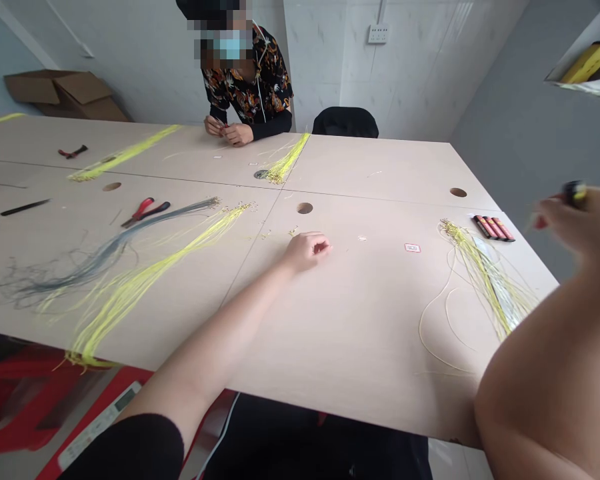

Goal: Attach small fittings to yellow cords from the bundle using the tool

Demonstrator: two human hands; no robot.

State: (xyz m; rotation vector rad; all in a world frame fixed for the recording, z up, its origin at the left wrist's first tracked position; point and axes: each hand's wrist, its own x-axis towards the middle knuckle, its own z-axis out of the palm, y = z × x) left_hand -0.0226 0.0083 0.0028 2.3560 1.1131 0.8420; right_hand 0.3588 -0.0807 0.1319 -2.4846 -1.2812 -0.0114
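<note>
Here, one red-and-black object is held above one table.
It is clasped, blurred, in the right hand, far right, beyond four red cylinders; centrally, the left hand is curled, any pinched item indiscernible.

Cardboard box, black chair, wall sockets

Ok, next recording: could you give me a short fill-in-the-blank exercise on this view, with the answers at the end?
1. Of the left hand and the right hand, the one raised with a small blurred object is the ____.
2. The red-and-black-handled tool beside the grey strands is a pair of ____.
3. The other bundle beside those grey strands is coloured ____.
4. The person across the table wears a face ____.

Missing words: right; pliers; yellow; mask.
</note>
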